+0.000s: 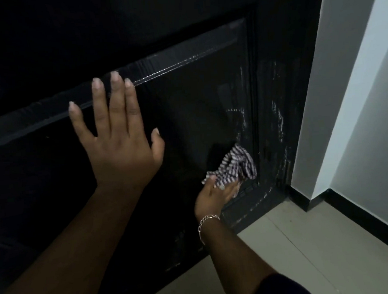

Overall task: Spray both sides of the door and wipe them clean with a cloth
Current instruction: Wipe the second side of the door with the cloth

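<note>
The black panelled door [185, 102] fills the left, streaked wet near its right edge. The left hand [117, 138] lies flat on it, fingers straight; the right hand [216, 195] grips a striped cloth [235, 164] low down. Pale floor tiles [308, 253] and a grey wall [355, 91] sit right.

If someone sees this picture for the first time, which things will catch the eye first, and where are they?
First comes the left hand, spread flat on the black door at centre left. Next is the striped cloth, held by the right hand against the door's lower right corner, with a chain bracelet on that wrist. Wet streaks shine on the door above the cloth, beside the pale wall at right.
</note>
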